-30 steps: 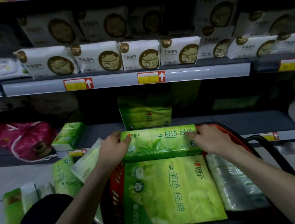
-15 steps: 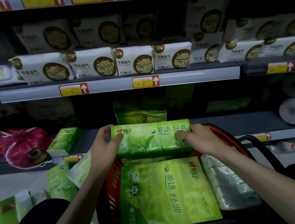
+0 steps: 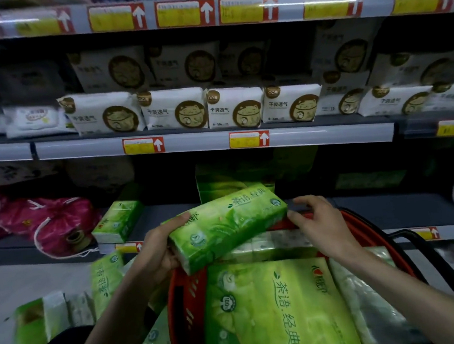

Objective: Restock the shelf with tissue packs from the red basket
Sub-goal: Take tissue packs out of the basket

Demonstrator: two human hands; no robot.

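Shelving: dim store aisle. The lower shelf (image 3: 374,208) lies at 12 o'clock from the basket, its deck partly bare. The upper shelf holds white cat-print packs (image 3: 234,108).
Task item: one long green tissue pack (image 3: 229,225), tilted, held above the far rim of the red basket (image 3: 185,299) and just short of the shelf edge.
Near-end grip: left hand (image 3: 158,249) clasps the pack's 8 o'clock end, thumb on top, fingers underneath.
Far-end grip: right hand (image 3: 321,224) is loose at the 2 o'clock end, not wrapped round it. I cannot tell whether the thumb tip touches.
Handling: I judge the pack light, soft and compressible under slick film. Held by one end it may sag or slip. I would clamp both short ends, or support the middle from below.
Basket contents: large flat green pack (image 3: 279,310) on top at 6 o'clock, clear-wrapped rolls (image 3: 369,310) at 3 o'clock, pale packs (image 3: 268,246) under the raised one.
Shelf contents: stacked green packs (image 3: 221,183) at the back, small green pack (image 3: 117,221) at 10 o'clock, pink drawstring bag (image 3: 57,222) at 9 o'clock.
Outside basket: loose green packs (image 3: 106,278) at 8 o'clock.
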